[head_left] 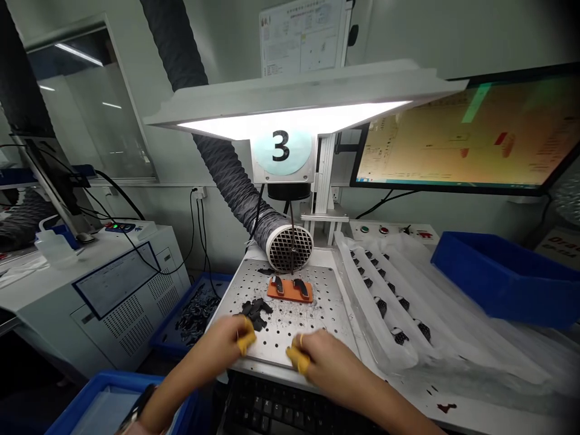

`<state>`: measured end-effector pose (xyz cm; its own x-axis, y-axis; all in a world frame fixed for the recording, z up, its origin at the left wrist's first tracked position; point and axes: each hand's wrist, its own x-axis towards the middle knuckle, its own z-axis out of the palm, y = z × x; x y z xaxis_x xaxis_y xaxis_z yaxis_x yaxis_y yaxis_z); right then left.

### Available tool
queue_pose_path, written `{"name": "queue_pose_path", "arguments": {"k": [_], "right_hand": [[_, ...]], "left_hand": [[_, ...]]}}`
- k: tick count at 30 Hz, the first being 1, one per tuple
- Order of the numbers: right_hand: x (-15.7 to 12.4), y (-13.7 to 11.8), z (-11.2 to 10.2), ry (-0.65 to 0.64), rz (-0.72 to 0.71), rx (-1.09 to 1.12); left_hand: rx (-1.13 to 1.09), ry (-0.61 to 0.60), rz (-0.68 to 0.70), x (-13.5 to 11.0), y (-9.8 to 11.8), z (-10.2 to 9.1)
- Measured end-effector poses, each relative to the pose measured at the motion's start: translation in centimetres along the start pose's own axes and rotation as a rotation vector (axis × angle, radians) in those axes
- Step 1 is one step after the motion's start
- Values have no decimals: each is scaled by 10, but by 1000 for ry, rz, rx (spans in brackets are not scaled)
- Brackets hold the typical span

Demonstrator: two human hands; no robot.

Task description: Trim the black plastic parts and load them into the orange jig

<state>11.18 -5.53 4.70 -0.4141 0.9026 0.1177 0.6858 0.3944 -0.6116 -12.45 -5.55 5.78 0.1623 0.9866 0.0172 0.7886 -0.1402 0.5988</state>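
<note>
My left hand [235, 338], with yellow covers on its fingertips, is closed over the front left of the perforated metal plate [328, 308]. Just beyond it lies a pile of black scraps [256, 313]. My right hand [317, 357], also in yellow finger covers, has its fingers curled together above the plate's front edge. Whatever either hand may hold is hidden. Farther back, an orange fixture block [290, 290] carries two small curved black pieces [301, 287], apart from both hands. Another dark scrap [266, 271] lies behind it.
A grilled hose end [290, 249] and lit lamp [294, 121] stand over the plate. To the right, white padded strips [376, 329] hold several black parts beside a blue bin [502, 278]. A keyboard [281, 411] sits in front; a scrap-filled blue tray [158, 341] is at left.
</note>
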Motion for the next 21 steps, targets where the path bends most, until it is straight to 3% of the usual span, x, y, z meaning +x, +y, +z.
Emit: {"name": "queue_pose_path", "arguments": {"k": [5, 9, 15, 18, 21], "right_hand": [[37, 16, 13, 143, 30, -77], [37, 29, 18, 128, -10, -4], [32, 35, 16, 148, -7, 252], [31, 36, 16, 243, -124, 274], [29, 36, 17, 254, -263, 192]], "left_hand": [[243, 272, -187, 39, 2, 12], [337, 286, -209, 49, 1, 27], [212, 316, -170, 52, 7, 25], [4, 170, -42, 50, 21, 28], [-115, 1, 87, 46, 39, 36]]}}
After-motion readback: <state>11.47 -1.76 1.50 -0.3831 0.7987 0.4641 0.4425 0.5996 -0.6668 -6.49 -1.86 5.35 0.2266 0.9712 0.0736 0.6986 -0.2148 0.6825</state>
